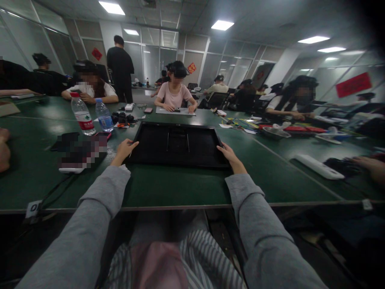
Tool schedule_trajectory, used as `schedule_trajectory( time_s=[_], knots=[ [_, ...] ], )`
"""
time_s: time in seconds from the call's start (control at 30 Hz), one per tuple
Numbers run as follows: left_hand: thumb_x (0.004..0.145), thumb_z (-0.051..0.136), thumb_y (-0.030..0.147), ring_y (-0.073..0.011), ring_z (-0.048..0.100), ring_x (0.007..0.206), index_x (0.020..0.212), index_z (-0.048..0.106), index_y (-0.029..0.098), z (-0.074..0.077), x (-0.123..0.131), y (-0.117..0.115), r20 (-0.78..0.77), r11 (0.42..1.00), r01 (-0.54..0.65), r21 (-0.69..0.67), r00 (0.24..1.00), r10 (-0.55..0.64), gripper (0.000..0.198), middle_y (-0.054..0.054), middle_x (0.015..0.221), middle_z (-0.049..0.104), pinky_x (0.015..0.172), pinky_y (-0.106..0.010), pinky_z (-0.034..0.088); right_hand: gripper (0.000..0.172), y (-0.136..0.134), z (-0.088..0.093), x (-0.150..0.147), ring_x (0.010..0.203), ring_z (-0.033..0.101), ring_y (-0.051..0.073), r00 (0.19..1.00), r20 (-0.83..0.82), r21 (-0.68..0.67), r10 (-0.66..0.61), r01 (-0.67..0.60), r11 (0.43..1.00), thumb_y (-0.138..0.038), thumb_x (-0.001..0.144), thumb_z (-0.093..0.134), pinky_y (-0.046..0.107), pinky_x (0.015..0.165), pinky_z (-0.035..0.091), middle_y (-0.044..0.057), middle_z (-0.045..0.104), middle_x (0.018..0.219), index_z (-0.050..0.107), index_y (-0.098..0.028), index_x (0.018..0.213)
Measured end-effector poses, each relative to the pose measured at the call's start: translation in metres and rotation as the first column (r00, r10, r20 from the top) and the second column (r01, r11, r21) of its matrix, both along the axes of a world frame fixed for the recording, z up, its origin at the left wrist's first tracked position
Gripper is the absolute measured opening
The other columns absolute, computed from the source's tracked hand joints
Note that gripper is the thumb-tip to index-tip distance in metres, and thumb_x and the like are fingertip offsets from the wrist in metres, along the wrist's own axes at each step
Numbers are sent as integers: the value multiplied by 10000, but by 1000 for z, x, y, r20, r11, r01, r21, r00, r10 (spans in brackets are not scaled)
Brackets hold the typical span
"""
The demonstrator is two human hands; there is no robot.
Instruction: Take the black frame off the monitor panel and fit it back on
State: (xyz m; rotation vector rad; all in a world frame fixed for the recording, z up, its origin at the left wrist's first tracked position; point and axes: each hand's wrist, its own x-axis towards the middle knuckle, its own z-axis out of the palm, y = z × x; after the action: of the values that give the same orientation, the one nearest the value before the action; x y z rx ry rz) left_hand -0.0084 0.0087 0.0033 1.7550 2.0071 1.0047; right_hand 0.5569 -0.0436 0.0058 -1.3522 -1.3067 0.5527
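Observation:
A large flat black monitor [177,144] lies back side up on the green table [168,186] in front of me. My left hand [124,150] rests on its near left corner, fingers curled over the edge. On the monitor's near right corner, my right hand [230,155] grips the edge the same way. Both arms wear grey sleeves.
Two water bottles [83,114] stand at the left, beside black earphones or cables [122,118] and dark phones [66,140]. A white remote-like device [319,166] lies at the right. Other people sit around the joined tables. Someone's hand [3,148] shows at the far left.

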Motion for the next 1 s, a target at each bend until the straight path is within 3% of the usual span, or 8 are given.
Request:
schedule_trajectory(
  time_s=[0.2, 0.37, 0.57, 0.67, 0.8, 0.87, 1.0],
  knots=[
    [988, 591, 590, -330, 717, 1189, 1150, 746, 171, -6, -1, 4, -12, 1000, 6, 2, 1000, -6, 475, -176, 1249, 785, 1016, -399, 521, 675, 1, 1, -4, 1021, 784, 323, 987, -141, -126, -75, 57, 990, -394, 718, 833, 604, 1006, 628, 72, 822, 1020, 739, -210, 1360],
    [1048, 502, 427, -289, 710, 1253, 1232, 758, 166, -12, 0, 9, 37, 995, 66, 70, 997, -68, 410, -165, 1328, 775, 1071, -367, 510, 678, 7, -5, 5, 976, 784, 292, 971, -198, -105, -133, 114, 988, -344, 686, 797, 576, 1030, 619, 52, 827, 1018, 741, -213, 1348],
    [1041, 506, 327, -267, 725, 1258, 1418, 647, 124, -10, 1, 8, 120, 996, 13, 84, 992, -23, 451, -172, 1266, 801, 1093, -381, 507, 601, 11, -11, 23, 1064, 759, 326, 920, -171, -23, -353, 355, 935, -298, 714, 713, 565, 1052, 604, 118, 794, 1107, 721, -155, 1297],
    [1026, 515, 312, -283, 700, 1316, 1421, 640, 121, -8, 2, 6, 106, 997, 3, 76, 994, -11, 457, -176, 1285, 794, 1127, -398, 483, 595, 7, -11, 34, 1205, 721, 345, 839, -139, -34, -525, 526, 850, -238, 754, 650, 554, 1144, 544, 191, 747, 1253, 677, -75, 1325],
    [1009, 509, 296, -288, 693, 1332, 1410, 650, 118, -11, 1, 7, 104, 996, 25, 90, 994, -35, 461, -175, 1304, 786, 1134, -404, 482, 676, -1, -10, 43, 1442, 594, 309, 621, -139, -84, -771, 768, 634, -125, 820, 575, 493, 1285, 402, 206, 645, 1479, 545, -73, 1493],
    [1008, 507, 292, -294, 686, 1344, 1397, 661, 114, -13, 0, 9, 98, 995, 31, 98, 994, -40, 455, -177, 1312, 782, 1143, -412, 477, 741, -7, -8, 45, 1510, 539, 278, 524, -160, -143, -837, 826, 545, -80, 873, 522, 448, 1312, 360, 221, 564, 1579, 416, -89, 1607],
    [1008, 511, 270, -304, 692, 1333, 1388, 666, 104, -14, 0, 10, 88, 995, 33, 93, 995, -41, 442, -188, 1329, 774, 1144, -424, 476, 802, -21, -2, 46, 1524, 533, 272, 380, -194, -224, -904, 880, 418, -23, 925, 394, 416, 1301, 353, 280, 512, 1609, 219, -92, 1705]
  ],
)
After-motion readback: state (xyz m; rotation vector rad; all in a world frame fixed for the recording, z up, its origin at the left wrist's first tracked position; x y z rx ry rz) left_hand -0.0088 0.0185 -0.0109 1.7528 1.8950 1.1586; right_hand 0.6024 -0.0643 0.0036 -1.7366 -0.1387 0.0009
